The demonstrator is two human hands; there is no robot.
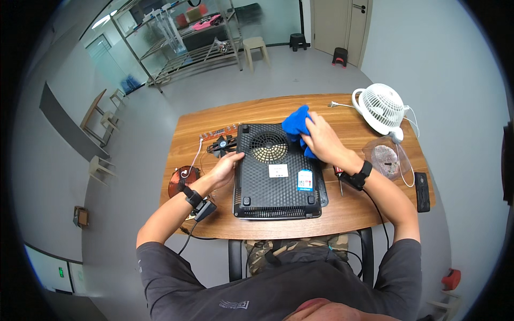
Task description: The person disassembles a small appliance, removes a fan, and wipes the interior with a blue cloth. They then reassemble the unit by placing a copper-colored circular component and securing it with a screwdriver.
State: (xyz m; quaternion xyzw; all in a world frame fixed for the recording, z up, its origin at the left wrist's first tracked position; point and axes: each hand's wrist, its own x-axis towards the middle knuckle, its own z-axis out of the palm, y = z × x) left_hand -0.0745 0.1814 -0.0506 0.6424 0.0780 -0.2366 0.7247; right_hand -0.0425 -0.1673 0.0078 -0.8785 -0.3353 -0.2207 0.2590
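Note:
A black induction cooker casing (257,184) lies bottom side up on the wooden table in front of me, its round vent grille and stickers showing. My left hand (225,170) grips the casing's left edge, fingers at the side and on top. In my right hand (325,140) is a bunched blue cloth (296,124), held over the casing's far right corner beside the grille. Left of the casing lie a small black cooling fan (223,145), a copper coil (176,183) and a narrow circuit board (218,132). Partly under my right wrist is a screwdriver (341,184).
On the table's right stand a white electric fan (381,109) with its cord, a clear plastic container (386,160) and a long black object (422,193). Cables run from both wrist straps. Beyond the table are a metal shelf (187,32) and several stools.

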